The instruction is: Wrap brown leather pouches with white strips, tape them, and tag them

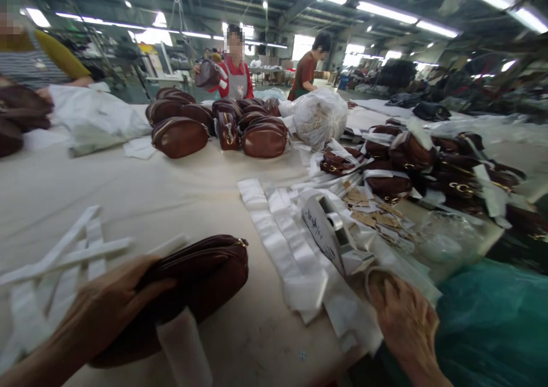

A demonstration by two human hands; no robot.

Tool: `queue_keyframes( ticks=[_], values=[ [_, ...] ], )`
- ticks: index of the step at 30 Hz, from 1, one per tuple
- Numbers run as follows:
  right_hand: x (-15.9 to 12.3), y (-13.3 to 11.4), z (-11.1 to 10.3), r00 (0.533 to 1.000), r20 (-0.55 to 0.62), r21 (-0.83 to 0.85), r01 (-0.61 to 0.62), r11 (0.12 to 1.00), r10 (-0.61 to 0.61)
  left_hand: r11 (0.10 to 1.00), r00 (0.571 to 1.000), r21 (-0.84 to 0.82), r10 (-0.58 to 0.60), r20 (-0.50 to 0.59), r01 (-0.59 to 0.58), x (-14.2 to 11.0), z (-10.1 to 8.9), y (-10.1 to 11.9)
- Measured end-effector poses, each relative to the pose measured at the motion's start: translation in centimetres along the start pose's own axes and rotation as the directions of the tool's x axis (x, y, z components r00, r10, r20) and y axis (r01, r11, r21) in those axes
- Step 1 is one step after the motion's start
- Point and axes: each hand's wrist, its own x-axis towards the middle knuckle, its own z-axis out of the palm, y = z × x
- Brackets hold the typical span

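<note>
My left hand (107, 307) lies on top of a dark brown leather bag (201, 278) at the near edge of the table, fingers curled over its upper side. A white strip (182, 347) hangs across the bag's front. My right hand (398, 313) reaches to the foot of a white tape dispenser (329, 233), its fingers bent around a piece of clear tape. White foam strips (286, 244) lie spread between the two hands.
More brown bags (180, 136) stand in a group at the far middle of the table, others wrapped in white strips (398, 164) to the right. A stuffed plastic sack (321, 116) sits between them. Loose white strips (64, 256) lie left. Three people stand beyond.
</note>
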Motion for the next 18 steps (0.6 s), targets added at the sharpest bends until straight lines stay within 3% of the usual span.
queue_keyframes(
  ticks=[2, 4, 6, 8, 10, 13, 18],
  values=[
    [-0.1, 0.2, 0.1, 0.999, 0.021, -0.011, 0.034, 0.999, -0.033, 0.998, 0.995, 0.045, -0.055, 0.086, 0.051, 0.3, -0.6, 1.3],
    [0.4, -0.9, -0.2, 0.995, -0.036, 0.065, 0.09, 0.994, -0.088, 0.995, 0.983, 0.032, -0.095, 0.16, 0.091, 0.7, -1.1, 1.7],
    [1.5, -3.3, -0.5, 0.973, -0.157, 0.238, 0.203, 0.95, -0.168, 0.99, 0.966, -0.005, -0.135, 0.219, 0.14, 1.0, -1.6, 1.6],
    [2.7, -6.7, -0.3, 0.948, -0.193, 0.4, 0.311, 0.862, -0.252, 0.98, 0.947, -0.029, -0.181, 0.265, 0.196, 1.3, -2.0, 1.3],
    [3.7, -10.3, 0.5, 0.936, -0.115, 0.458, 0.348, 0.818, -0.334, 0.971, 0.933, -0.058, -0.205, 0.295, 0.232, 1.4, -2.3, 1.0],
    [4.5, -14.8, 2.4, 0.902, 0.025, 0.408, 0.383, 0.829, -0.43, 0.953, 0.921, -0.109, -0.238, 0.309, 0.283, 1.4, -2.7, 0.8],
    [3.3, -18.9, 3.8, 0.85, 0.168, 0.401, 0.404, 0.822, -0.499, 0.908, 0.922, -0.237, -0.281, 0.268, 0.346, 1.4, -3.5, 0.4]
  ],
)
